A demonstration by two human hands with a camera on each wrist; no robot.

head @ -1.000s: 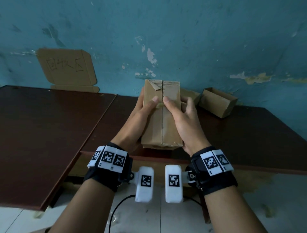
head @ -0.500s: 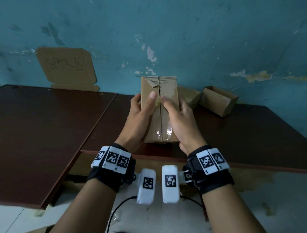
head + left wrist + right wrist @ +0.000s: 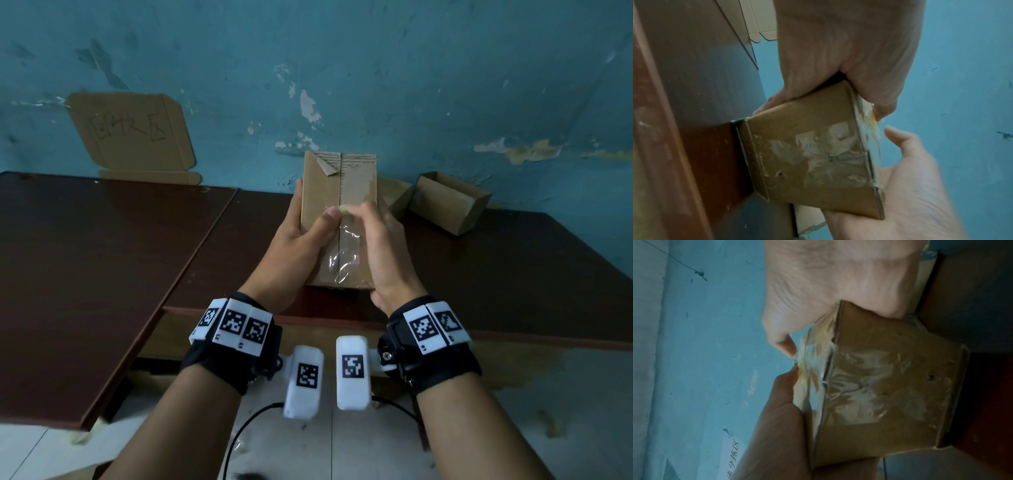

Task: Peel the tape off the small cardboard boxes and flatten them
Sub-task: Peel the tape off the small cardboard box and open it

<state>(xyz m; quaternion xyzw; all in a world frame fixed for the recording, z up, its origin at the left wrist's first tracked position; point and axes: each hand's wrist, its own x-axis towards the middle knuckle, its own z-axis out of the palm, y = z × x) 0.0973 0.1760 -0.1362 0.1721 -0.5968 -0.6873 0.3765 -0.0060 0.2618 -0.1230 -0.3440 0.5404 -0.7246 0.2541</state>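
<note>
A small brown cardboard box (image 3: 322,192) stands on end near the front edge of the right table. Clear tape (image 3: 346,253) runs down its middle seam and over the bottom face (image 3: 828,154). My left hand (image 3: 308,236) grips the box's left side, thumb on the front and fingers behind. My right hand (image 3: 363,219) lies against the right side and pinches the tape's yellowish loose end at mid-height. In the right wrist view the tape (image 3: 812,356) stands off the box (image 3: 869,443) between the two thumb tips. The upper seam is bare, with torn paper.
Behind the held box lie an open cardboard box (image 3: 448,202) and another box (image 3: 394,195), against the blue wall. A flat cardboard sign (image 3: 133,133) with writing leans on the wall at the back left. Two dark brown tables (image 3: 102,257) meet at an angle; tiled floor lies below.
The box has shifted a little away from me. My right hand has curled in and lifted the tape end off the seam. The left thumb stays beside it.
</note>
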